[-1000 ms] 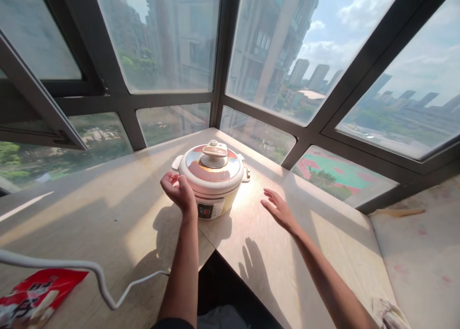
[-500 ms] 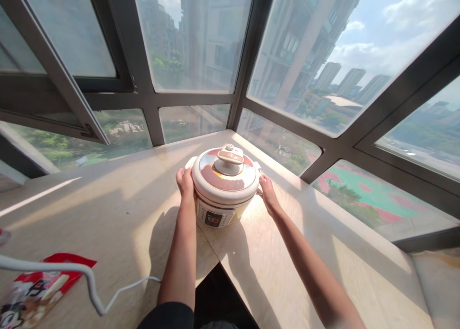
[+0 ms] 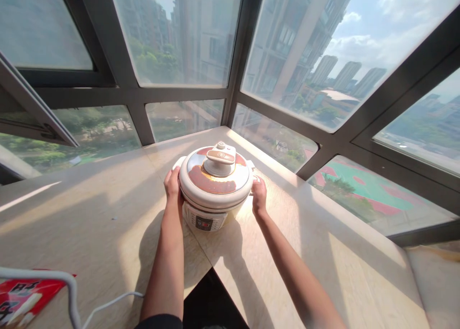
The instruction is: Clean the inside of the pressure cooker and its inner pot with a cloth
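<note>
A white electric pressure cooker (image 3: pixel 217 195) with a shiny reflective lid stands upright on the pale stone sill (image 3: pixel 305 266). Its brown-and-white knob and valve top the lid, and a dark control panel (image 3: pixel 204 223) faces me. My left hand (image 3: pixel 173 185) is closed at the cooker's left side, just below the white side handle. On the opposite side my right hand (image 3: pixel 259 194) has its fingers curled around the right handle. The undersides of both handles and some fingertips are hidden by the pot and my hands.
Framed windows (image 3: pixel 179 93) meet in a corner behind the cooker. An open window sash (image 3: pixel 39 113) juts in at left. A red snack bag (image 3: pixel 28 295) lies at lower left, with a thick white tube (image 3: pixel 72 290) and a thin white cord (image 3: pixel 115 300) crossing nearby.
My right hand has closed further around the right handle. The view has turned slightly right, so the cooker, bag and window sash appear farther left.
</note>
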`<state>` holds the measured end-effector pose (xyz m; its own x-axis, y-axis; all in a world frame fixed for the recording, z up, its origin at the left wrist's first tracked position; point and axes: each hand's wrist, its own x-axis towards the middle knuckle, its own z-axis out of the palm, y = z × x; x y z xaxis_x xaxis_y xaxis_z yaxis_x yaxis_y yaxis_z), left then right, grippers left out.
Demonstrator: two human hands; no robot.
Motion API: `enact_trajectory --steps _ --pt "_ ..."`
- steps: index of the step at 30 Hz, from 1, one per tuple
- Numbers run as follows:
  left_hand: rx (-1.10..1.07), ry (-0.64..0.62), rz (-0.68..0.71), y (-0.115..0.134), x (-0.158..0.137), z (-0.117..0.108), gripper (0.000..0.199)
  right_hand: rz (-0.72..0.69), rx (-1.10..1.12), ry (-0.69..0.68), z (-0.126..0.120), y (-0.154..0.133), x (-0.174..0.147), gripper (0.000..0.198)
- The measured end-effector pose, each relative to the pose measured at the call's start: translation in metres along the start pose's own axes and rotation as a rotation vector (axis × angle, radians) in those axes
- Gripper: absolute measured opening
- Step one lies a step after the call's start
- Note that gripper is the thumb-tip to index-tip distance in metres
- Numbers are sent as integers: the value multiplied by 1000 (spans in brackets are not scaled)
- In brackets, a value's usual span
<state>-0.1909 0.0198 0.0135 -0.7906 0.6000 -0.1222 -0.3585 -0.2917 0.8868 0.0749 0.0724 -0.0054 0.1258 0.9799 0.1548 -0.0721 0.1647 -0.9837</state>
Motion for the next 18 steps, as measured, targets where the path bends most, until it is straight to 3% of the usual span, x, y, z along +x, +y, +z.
enact_trajectory --steps 7,13,18 --pt "76 42 -49 3 3 2 27 33 45 6 1 1 -2 41" --pt "268 99 -73 16 -1 5 18 154 324 49 15 -2 -14 42" --pt "288 101 -86 11 2 1 19 241 344 174 21 -10 -29 40"
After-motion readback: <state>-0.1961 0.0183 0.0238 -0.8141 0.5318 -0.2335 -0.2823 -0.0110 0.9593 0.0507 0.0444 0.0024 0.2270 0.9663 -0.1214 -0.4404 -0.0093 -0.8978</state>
